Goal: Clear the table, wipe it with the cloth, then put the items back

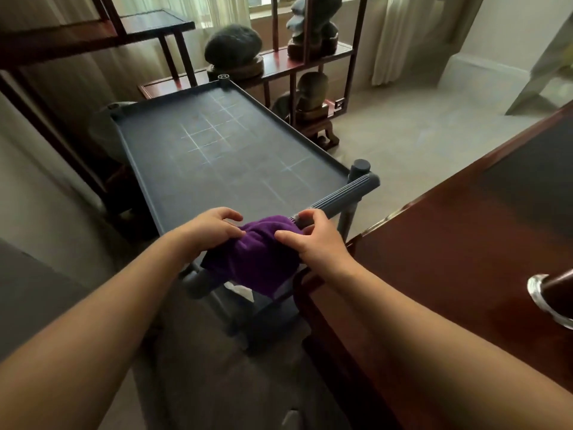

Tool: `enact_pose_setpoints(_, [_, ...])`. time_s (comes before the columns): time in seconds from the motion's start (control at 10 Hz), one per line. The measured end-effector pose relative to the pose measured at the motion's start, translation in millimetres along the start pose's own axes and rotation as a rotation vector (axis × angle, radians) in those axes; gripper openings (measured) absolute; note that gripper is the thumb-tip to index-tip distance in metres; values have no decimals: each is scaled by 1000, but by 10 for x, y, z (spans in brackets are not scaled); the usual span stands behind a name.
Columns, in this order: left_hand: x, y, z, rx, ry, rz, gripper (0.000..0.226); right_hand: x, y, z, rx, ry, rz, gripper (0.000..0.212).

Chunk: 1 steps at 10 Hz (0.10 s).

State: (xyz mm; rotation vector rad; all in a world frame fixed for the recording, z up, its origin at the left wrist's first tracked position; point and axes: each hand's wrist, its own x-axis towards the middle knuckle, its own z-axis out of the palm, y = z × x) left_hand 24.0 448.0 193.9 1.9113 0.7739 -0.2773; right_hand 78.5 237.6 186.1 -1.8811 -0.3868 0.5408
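A purple cloth point(257, 259) hangs draped over the near handle bar point(341, 193) of a dark grey cart. The cart's top tray point(217, 156) carries faint chalk-like grid lines and nothing else. My left hand point(214, 226) rests on the cloth's left side, fingers curled onto it. My right hand point(310, 235) pinches the cloth's right side against the bar, thumb and fingers pressing the fabric.
A dark red wooden table point(465, 243) stands at right with a glass ashtray-like dish point(545, 299) on it. Behind the cart, a dark wooden shelf point(297, 60) holds several display stones on carved stands. Pale carpet point(403, 128) lies at the far right.
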Motion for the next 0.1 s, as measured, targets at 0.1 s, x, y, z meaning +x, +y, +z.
enact_pose_setpoints(0.1, [9, 185, 4, 158, 93, 86, 30, -50, 25, -82, -23, 17, -20, 59])
